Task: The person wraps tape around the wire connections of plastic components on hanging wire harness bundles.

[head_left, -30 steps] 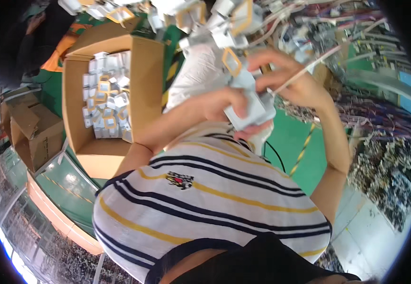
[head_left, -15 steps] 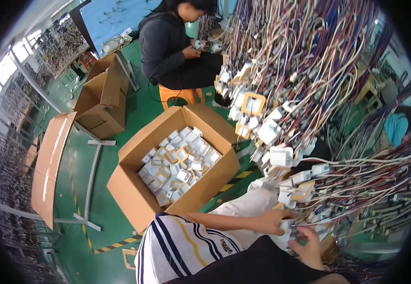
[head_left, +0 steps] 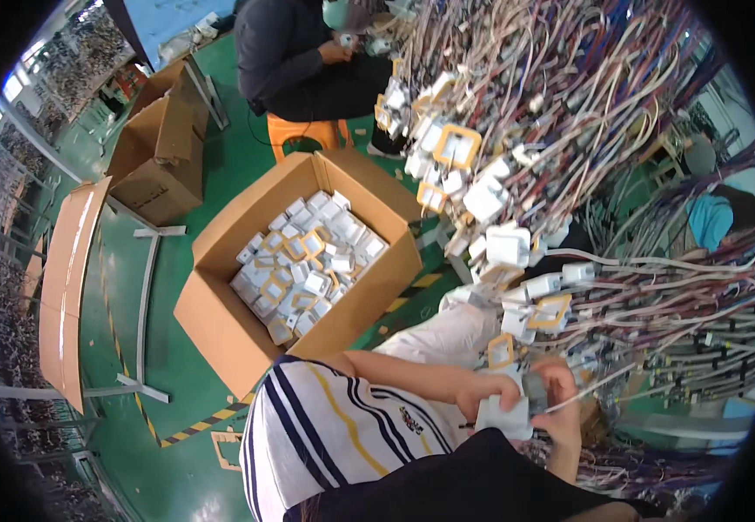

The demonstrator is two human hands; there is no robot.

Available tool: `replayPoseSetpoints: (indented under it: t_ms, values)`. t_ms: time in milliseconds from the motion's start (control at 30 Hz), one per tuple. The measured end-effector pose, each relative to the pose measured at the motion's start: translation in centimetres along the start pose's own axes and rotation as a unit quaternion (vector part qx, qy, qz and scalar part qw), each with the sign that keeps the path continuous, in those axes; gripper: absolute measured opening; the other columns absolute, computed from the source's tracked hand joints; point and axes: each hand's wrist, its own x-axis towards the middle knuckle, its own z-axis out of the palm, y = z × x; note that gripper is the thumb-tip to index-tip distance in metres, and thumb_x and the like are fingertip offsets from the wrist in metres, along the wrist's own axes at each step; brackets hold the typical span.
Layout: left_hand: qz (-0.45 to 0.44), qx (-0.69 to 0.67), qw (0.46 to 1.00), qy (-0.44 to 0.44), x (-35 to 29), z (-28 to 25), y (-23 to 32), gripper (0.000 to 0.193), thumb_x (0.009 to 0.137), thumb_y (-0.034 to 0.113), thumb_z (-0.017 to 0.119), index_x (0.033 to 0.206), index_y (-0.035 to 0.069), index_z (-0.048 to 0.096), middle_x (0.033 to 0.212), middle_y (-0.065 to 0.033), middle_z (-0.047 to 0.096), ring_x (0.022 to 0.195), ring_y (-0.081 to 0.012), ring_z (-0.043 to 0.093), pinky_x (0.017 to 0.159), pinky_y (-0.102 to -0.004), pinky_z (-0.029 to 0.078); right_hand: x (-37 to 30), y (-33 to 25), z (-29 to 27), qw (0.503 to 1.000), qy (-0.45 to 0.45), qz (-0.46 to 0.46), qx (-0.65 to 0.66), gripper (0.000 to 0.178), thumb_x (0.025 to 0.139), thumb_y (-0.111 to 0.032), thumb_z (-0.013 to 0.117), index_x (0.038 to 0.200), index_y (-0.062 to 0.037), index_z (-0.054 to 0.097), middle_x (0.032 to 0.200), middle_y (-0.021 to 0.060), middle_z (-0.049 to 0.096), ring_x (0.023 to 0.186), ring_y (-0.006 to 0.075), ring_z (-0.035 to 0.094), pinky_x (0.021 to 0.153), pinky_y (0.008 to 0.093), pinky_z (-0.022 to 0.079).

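Observation:
A white, squarish plastic housing [head_left: 506, 419] is held in front of my body, its pale flat face toward me. My left hand [head_left: 492, 393] is closed on its upper left side, with a finger bent over the top edge. Just right of the housing is my right hand [head_left: 563, 416], fingers apart and curved, the thumb close to the housing's edge. A pale cable [head_left: 599, 387] runs from beside the housing up to the right, across the right hand. Something greyish between the right fingers is blurred. Beyond my hands hangs a housing with a tan square frame [head_left: 501, 351].
A cardboard box [head_left: 212, 324] filled with white housings stands left. Dense cable bundles [head_left: 560, 113] with white housings hang at right. A co-worker [head_left: 283, 56] sits on an orange stool [head_left: 301, 132] beyond. Other boxes [head_left: 171, 161] and a metal frame [head_left: 147, 304] stand at far left.
My hands have lifted slightly and moved left with the housing, which now shows its broad face. The right fingers have spread wider. The whole view has shifted, so the surroundings sit higher and further left.

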Motion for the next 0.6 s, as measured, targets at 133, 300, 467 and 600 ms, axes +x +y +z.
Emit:
replayPoseSetpoints:
  t_ms: [133,300,467,600]
  values:
    - [-0.033,-0.135,0.99,-0.023,-0.1,4.4,0.8,0.055,0.068,0.027,0.057,0.112,-0.005,0.057,0.085,-0.0213,0.056,0.057,-0.024,0.048,0.044,-0.0373,0.042,2.0,1.8,-0.8,0.984,-0.148,-0.091,0.026,0.08,0.056,-0.043,0.094,0.115,0.0005,0.063,0.11,0.0107,0.055,0.101,0.0224,0.053,0.087,0.0347,0.042]
    - [-0.098,-0.074,0.981,-0.149,0.7,4.0,-0.3,0.064,0.065,0.032,0.057,0.11,-0.014,0.054,0.076,-0.0197,0.052,0.054,-0.0241,0.047,0.045,-0.0348,0.042,3.3,1.2,1.0,0.97,-0.175,-0.137,0.094,0.069,0.062,-0.039,0.091,0.114,-0.0027,0.066,0.114,0.0155,0.057,0.103,0.0264,0.055,0.087,0.0366,0.043]
    - [-0.056,-0.114,0.987,-0.1,0.6,3.7,-0.5,0.064,0.064,0.032,0.06,0.109,-0.013,0.054,0.075,-0.0183,0.053,0.054,-0.0235,0.047,0.044,-0.0334,0.042,4.8,3.0,-0.4,0.932,-0.27,-0.192,0.146,0.047,0.068,-0.037,0.088,0.098,-0.0052,0.073,0.111,0.0165,0.057,0.101,0.0271,0.056,0.086,0.0376,0.044]
    - [-0.027,-0.194,0.973,-0.119,0.4,2.3,0.6,0.063,0.062,0.031,0.062,0.108,-0.012,0.052,0.07,-0.0137,0.051,0.05,-0.0208,0.044,0.043,-0.0326,0.041,6.0,2.3,-1.4,0.956,-0.212,-0.198,0.04,0.043,0.075,-0.045,0.082,0.097,-0.0097,0.073,0.109,0.0094,0.056,0.098,0.0224,0.053,0.084,0.0357,0.043]
